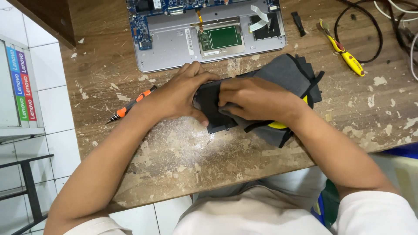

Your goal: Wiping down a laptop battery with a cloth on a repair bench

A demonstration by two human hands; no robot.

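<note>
Both my hands rest on a flat black part (214,124) lying on the worn wooden table (183,161). My left hand (178,93) grips its left end, thumb underneath at the near edge. My right hand (257,99) presses a grey cloth (285,72) onto the part's top, fingers curled over it. The cloth has black straps and covers something yellow (278,125) at its near side. Much of the black part is hidden under my hands and the cloth.
An opened silver laptop base (174,48) with a green board (222,38) lies at the table's far side. An orange-and-black screwdriver (130,104) lies left of my hands. A yellow-handled tool (346,54), a small black piece (298,22) and cables (370,35) lie far right.
</note>
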